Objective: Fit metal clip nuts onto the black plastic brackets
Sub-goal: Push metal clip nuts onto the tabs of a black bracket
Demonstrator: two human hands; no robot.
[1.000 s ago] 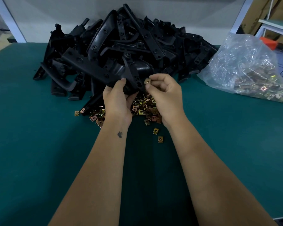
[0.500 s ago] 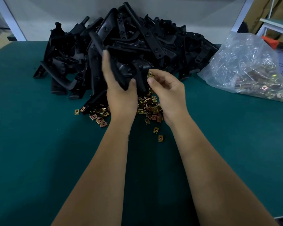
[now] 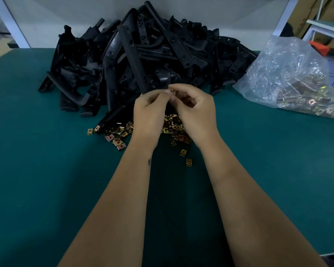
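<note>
Two hands meet above the green table (image 3: 46, 170), just in front of a large heap of black brackets (image 3: 191, 47) stacked against the far wall. The left hand (image 3: 149, 110) grips the lower end of one black bracket (image 3: 134, 60), which rises tilted up and to the left over the heap; its fingers are curled round the part. The right hand (image 3: 196, 108) pinches a single clip nut (image 3: 171, 91) between thumb and forefinger, held against the bracket's near end at the point where both hands touch. Whether the nut is seated on the plastic cannot be determined. A scatter of loose clip nuts (image 3: 120, 134) lies on the table directly beneath and to either side of the hands, with a few strays nearer the viewer. A clear plastic bag (image 3: 289, 74) holding more metal pieces sits at the far right, well apart from the hands.
</note>
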